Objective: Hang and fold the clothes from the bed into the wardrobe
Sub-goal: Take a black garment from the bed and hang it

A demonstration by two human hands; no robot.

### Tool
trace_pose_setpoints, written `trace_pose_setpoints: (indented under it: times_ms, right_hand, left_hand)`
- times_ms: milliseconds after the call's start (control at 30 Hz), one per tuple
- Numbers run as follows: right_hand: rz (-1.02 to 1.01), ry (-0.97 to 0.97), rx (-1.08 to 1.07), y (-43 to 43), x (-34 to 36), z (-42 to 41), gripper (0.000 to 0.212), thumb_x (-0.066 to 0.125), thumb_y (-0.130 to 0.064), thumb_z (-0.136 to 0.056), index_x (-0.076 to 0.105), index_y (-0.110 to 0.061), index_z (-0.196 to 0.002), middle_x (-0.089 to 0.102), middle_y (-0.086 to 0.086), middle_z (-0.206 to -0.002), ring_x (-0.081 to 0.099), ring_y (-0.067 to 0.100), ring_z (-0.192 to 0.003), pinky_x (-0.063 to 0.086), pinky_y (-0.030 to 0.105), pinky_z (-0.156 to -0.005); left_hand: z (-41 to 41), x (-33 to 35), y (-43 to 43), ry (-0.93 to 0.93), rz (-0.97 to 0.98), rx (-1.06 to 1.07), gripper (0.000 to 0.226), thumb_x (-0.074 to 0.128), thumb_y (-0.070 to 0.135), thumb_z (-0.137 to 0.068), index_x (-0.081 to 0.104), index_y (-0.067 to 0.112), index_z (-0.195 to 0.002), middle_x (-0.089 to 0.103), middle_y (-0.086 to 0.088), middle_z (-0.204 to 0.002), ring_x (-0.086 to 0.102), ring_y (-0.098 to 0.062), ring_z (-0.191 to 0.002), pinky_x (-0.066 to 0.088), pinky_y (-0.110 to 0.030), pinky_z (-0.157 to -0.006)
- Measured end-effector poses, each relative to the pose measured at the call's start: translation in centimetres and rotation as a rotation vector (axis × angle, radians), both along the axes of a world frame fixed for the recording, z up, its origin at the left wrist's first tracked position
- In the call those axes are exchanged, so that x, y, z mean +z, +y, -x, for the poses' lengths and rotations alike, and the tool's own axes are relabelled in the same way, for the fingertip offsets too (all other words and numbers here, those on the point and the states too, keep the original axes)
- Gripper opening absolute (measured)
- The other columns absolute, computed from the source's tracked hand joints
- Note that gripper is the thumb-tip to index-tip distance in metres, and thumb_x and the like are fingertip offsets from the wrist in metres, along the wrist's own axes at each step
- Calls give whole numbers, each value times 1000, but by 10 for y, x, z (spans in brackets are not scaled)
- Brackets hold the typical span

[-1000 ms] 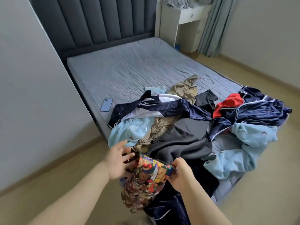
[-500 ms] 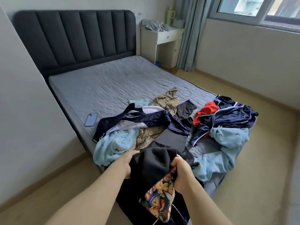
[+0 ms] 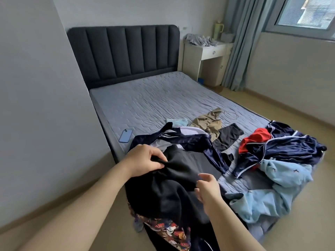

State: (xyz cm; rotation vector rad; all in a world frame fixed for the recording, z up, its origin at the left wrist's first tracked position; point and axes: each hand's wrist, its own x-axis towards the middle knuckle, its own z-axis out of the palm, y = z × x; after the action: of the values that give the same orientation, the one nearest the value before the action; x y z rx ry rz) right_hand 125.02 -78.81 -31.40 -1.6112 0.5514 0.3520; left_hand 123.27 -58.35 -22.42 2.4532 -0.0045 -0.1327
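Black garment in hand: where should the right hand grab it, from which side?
Likely the top edge of the black garment, coming from the right. The left hand pinches a fold of that edge and the cloth drapes down off the bed; the open right hand is beside it.

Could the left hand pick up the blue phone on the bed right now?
Probably not yet: the left hand is gripping the black garment. The phone lies uncovered on the mattress edge nearby, so after letting go, the way looks free.
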Motion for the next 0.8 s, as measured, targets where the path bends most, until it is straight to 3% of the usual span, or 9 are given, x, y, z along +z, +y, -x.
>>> trace_pose_setpoints:
  times_ms: [100,200,300,367,433,467,533,700,800]
  right_hand:
    - [71,-113,122,17,12,-11,46,40,7,-82,48,-23,-117,52,5,-100,43,13,-55,34,20,-44]
    - [99,-185,269,33,18,-19,63,41,12,-81,44,-29,-128,47,6,-127,49,19,-56,33,18,-37]
    - [155,-289,503,54,17,-24,80,39,17,-77,39,-38,-135,33,0,-144,57,31,-100,40,17,-46]
    - [265,-404,730,69,18,-23,77,42,17,-75,45,-34,-132,34,-2,-141,42,25,-124,47,21,-75]
    - [338,-463,905,78,18,-22,54,50,11,-73,60,-20,-115,50,2,-128,45,28,-121,40,37,-100]
    - [361,-450,947,79,18,-20,39,52,7,-73,63,-17,-102,57,4,-117,50,29,-115,37,43,-102]
    - [422,-394,967,77,19,-19,18,53,-4,-74,58,-19,-82,60,1,-103,53,29,-106,41,45,-97]
    - [639,-369,876,62,23,-26,17,63,-32,-78,49,-27,-87,49,-11,-99,44,22,-104,36,34,-80]
    - [554,-308,946,56,25,-29,19,65,-22,-74,51,-19,-85,56,-6,-84,54,17,-86,42,30,-71]
  left_hand:
    - [14,16,15,8,-74,-52,17,76,21,-72,74,34,-83,72,4,-84,64,-11,-84,47,-23,-81]
    - [29,27,33,1,-97,-68,17,76,18,-71,74,33,-79,66,15,-75,59,1,-79,44,-12,-75]
    - [39,29,42,11,-121,-106,18,77,17,-70,74,33,-77,59,17,-79,57,-1,-83,43,-13,-76]
    - [43,27,44,5,-102,-113,19,76,12,-69,74,31,-75,57,21,-77,56,1,-83,43,-13,-77]
    - [44,25,47,-21,-75,-82,24,74,7,-70,72,31,-72,58,20,-78,58,-1,-82,45,-17,-79]
    - [44,23,49,-42,-53,-43,30,71,4,-70,70,34,-70,59,19,-79,59,-2,-81,46,-18,-80]
    - [43,19,54,-104,-7,44,41,66,-2,-70,65,38,-65,60,19,-82,61,0,-81,47,-18,-82]
    - [32,6,49,-260,27,172,40,61,-8,-69,60,32,-67,61,15,-79,58,-1,-79,47,-17,-76]
    - [22,6,43,-229,42,189,43,59,-5,-69,54,38,-69,53,10,-70,48,4,-61,38,-8,-59]
